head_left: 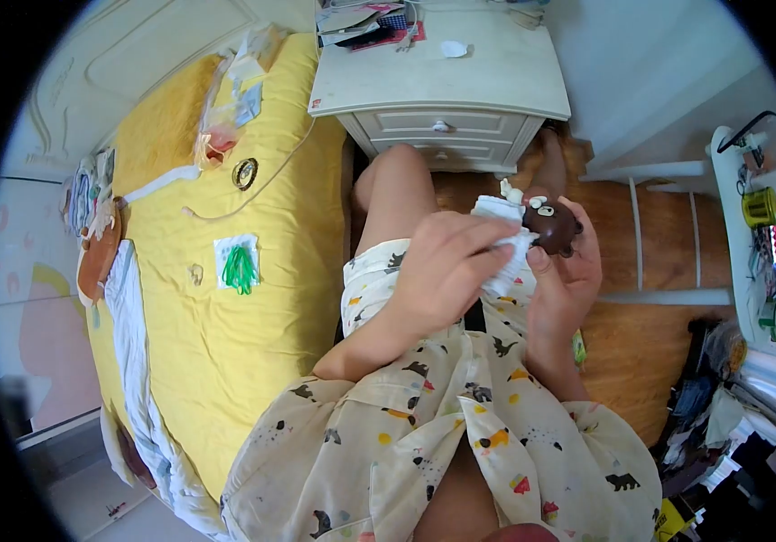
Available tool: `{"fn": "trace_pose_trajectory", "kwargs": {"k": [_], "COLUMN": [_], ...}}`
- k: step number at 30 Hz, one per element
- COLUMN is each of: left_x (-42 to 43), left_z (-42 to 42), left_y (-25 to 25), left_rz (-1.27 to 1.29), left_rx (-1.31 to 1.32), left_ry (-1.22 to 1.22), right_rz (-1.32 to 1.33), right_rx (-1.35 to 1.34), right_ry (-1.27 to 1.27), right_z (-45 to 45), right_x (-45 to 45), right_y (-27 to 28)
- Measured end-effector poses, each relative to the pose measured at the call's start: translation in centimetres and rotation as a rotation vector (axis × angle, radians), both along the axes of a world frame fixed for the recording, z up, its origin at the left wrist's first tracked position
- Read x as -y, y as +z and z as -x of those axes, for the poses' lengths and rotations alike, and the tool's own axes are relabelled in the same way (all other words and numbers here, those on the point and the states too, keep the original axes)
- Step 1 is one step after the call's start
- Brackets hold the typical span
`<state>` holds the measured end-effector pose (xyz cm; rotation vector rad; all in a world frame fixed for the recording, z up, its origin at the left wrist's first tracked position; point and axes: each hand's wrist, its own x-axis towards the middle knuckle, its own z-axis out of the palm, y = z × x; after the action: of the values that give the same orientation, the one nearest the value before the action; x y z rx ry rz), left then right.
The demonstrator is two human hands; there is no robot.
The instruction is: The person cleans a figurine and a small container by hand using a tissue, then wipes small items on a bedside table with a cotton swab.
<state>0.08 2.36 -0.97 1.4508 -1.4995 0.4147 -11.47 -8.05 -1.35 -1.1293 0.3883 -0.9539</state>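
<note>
My left hand [449, 264] is closed on a folded white cloth [503, 211], its back turned up. The cloth lies against the left side of a dark brown bear-head figure [548, 229] with a light muzzle. My right hand [570, 275] grips that figure from the right and below, with the thumb at its lower edge. A small white figure [511, 191] shows above the cloth, beside the bear head. Both hands are close together over my lap, in front of the patterned clothing [406, 406].
A yellow-covered bed [270, 352] at the left bears a bag with green strands [239, 267], a dark ring-shaped item [244, 174] and a cable. A white drawer cabinet [442, 86] stands ahead. To the right are a white shelf [738, 226] and a pile of clothes [722, 415].
</note>
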Motion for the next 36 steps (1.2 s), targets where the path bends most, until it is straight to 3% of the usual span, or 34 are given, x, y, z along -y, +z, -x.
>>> {"fn": "trace_pose_trajectory", "kwargs": {"k": [6, 9, 16, 19, 26, 36], "left_x": [0.5, -0.1, -0.8, -0.4, -0.1, -0.6], "left_z": [0.2, -0.4, -0.1, 0.0, 0.6, -0.6], "left_y": [-0.6, -0.7, 0.1, -0.5, 1.1, 0.1], "left_rz": [-0.004, -0.096, 0.089, 0.132, -0.073, -0.071], "left_rx": [0.104, -0.033, -0.205, -0.196, 0.088, 0.078], "left_ry": [0.047, 0.026, 0.089, 0.047, 0.122, 0.079], "right_rz": [-0.028, -0.017, -0.013, -0.025, 0.163, 0.248], "right_rx": [0.042, 0.030, 0.094, 0.111, 0.019, 0.005], "right_ry": [-0.043, -0.071, 0.008, 0.025, -0.003, 0.033], "right_z": [0.0, -0.1, -0.1, -0.2, 0.2, 0.4], "right_x": [-0.2, -0.2, 0.0, -0.1, -0.4, 0.0], "right_y": [-0.6, -0.7, -0.6, -0.4, -0.9, -1.5]}}
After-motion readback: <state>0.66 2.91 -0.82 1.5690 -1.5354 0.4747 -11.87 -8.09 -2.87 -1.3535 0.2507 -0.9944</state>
